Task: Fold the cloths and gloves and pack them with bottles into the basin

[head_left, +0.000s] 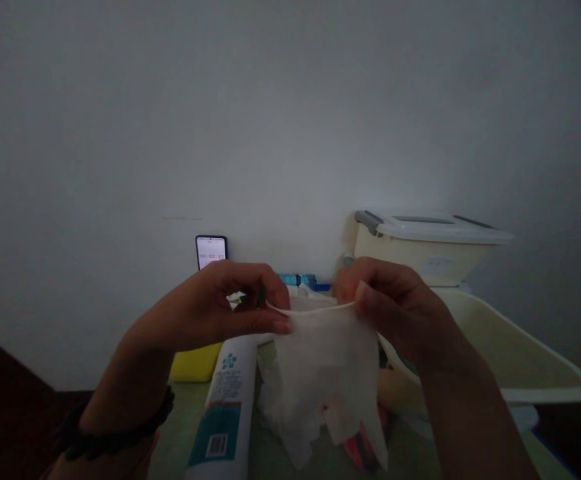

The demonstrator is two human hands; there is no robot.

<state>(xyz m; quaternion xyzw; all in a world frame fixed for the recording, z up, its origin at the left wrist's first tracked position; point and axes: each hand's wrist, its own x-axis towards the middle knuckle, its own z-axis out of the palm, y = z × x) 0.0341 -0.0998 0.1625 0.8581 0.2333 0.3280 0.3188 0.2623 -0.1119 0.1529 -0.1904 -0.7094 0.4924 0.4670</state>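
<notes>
A thin white disposable glove (328,360) hangs cuff-up between my two hands, its limp fingers pointing down. My left hand (210,300) pinches the left side of the cuff between thumb and fingers. On the opposite side, my right hand (395,303) grips the rim, thumb in front. The cuff is stretched sideways and its mouth gapes a little. Behind the glove, a pinkish-red and black item (359,448) is partly covered. Below my left hand lies a white package with a teal label (228,413).
A phone (211,250) showing a timer leans against the wall. Beside the white package is a yellow object (193,363). To the right stand a lidded storage box (415,257) and an open cream-coloured bin (500,340). A blue packet (298,280) lies at the back of the green table surface (173,433).
</notes>
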